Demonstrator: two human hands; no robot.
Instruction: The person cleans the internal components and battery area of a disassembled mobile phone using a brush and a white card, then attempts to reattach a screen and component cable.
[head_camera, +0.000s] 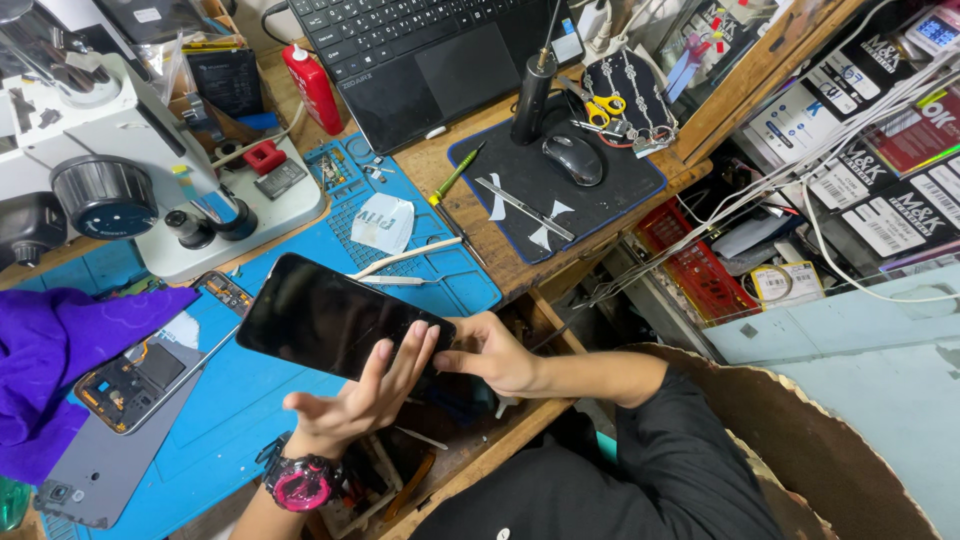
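A black phone screen panel (320, 312) is held tilted above the blue work mat (250, 400). My right hand (490, 355) grips its right edge. My left hand (365, 395), with a pink-and-black watch (300, 482) on the wrist, lies with spread fingers against the panel's lower right corner. An opened phone body (150, 365) with its circuit boards showing lies on the mat to the left, beside a grey back cover (100, 470).
A purple cloth (60, 350) lies at the left edge. A white microscope (120, 150) stands at the back left, a laptop (430, 50) behind. A red bottle (312, 88), green screwdriver (455, 175), tweezers (405, 258), mouse (573, 157) and yellow scissors (603, 105) lie around.
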